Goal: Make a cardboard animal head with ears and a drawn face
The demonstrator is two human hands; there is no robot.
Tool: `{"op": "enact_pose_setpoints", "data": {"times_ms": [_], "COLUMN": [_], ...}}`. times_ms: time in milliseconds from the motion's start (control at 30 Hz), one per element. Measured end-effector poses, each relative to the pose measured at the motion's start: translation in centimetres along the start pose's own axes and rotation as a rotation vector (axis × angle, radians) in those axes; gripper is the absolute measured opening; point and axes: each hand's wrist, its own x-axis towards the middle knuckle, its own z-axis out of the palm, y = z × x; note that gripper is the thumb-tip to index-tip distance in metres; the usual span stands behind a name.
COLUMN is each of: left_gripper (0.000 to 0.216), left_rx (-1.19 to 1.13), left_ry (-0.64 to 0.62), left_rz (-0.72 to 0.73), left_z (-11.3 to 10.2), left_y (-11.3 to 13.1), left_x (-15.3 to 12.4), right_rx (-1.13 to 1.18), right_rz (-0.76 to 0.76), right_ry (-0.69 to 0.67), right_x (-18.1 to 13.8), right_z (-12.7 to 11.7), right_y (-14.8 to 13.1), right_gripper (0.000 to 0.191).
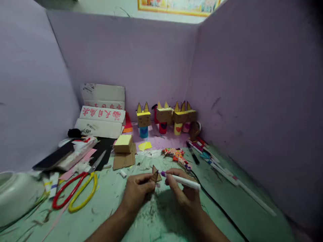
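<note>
W/ L fingers (144, 176) pinching the triangle (155, 175) & R fingers (173, 184) pinching the pen (186, 182), we prob. needed light, steady strokes.

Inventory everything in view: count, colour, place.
Cardboard-headed tube figures: at least four, brown heads, coloured tubes, back
Red-lettered folded cardboard: one stack, whitish, back left
Paper-topped cardboard block: one, brown and yellow, centre left
Paper scraps: many, mixed colours, scattered
Scissors: one, red and yellow handles, left
Rounded vessel: one, white, left edge
Flat slab: one, black, left
Corded patterned tool: one, multicoloured, centre right
Slim markers: several, mostly white, right
Framed picture: one, gold-bordered, top
Tabletop: one, green, bottom
Partition panels: three, lilac, surrounding
Small pointed piece: one or more, brown, held
Purple-tipped marker: one, white, held
Left hand: one, bare, lower centre
Right hand: one, bare, lower centre
</note>
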Motion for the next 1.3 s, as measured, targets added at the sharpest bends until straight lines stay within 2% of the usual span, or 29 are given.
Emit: {"op": "enact_pose_setpoints", "data": {"times_ms": [100, 200, 367, 433, 533, 633, 733, 867, 967, 1133, 1200, 1300], "left_gripper": [0.017, 0.016, 0.019, 0.020, 0.015, 0.011, 0.017, 0.026, 0.023, 0.019, 0.018, 0.016], "left_rx": [-0.025, -0.035, -0.059, -0.076, -0.089, -0.090, -0.106, -0.113, -0.107, -0.100, -0.095, -0.091], "left_ry": [0.010, 0.014, 0.021, 0.019, 0.020, 0.036, 0.039, 0.026, 0.025, 0.060, 0.086, 0.104], "left_rz": [0.004, 0.033, 0.028, 0.023, 0.028, 0.026, 0.020, -0.001, -0.004, 0.026, 0.015, -0.004], "left_z": [0.0, -0.1, 0.0, 0.1, 0.2, 0.2, 0.0, -0.1, 0.0, 0.1, 0.1, 0.1], "left_y": [-0.3, -0.6, -0.6, -0.2, 0.4, 0.7, 0.7, 0.5, 0.3, -0.1, -0.2, -0.2], "left_x": [0.3, 0.6, 0.6, 0.4, 0.1, 0.0, 0.1, 0.3, 0.4, 0.5, 0.5, 0.6], "right_rx": [-0.028, 0.008, 0.212, 0.302, 0.380, 0.400, 0.448, 0.556, 0.597, 0.634, 0.584, 0.484], "right_rz": [0.021, 0.083, 0.379, 0.484, 0.553, 0.549, 0.570, 0.619, 0.649, 0.645, 0.594, 0.502], "right_ry": [0.097, 0.120, 0.156, 0.118, 0.010, -0.080, -0.100, -0.037, 0.035, 0.016, 0.065, 0.247], "right_x": [0.0, 0.0, 0.9, 1.5, 2.2, 2.7, 3.3, 4.2, 4.2, 3.8, 3.8, 3.6], "right_z": [-0.2, -0.3, 0.5, 1.1, 2.3, 3.2, 3.2, 2.5, 2.4, 2.6, 2.1, 0.8], "right_y": [0.9, 1.2, 0.5, 0.3, 0.1, 0.0, 0.0, 0.3, 0.7, 0.9, 0.8, 0.6], "right_gripper": [0.012, 0.016, 0.034, 0.040, 0.045, 0.043, 0.041, 0.041, 0.042, 0.047, 0.047, 0.040]}}
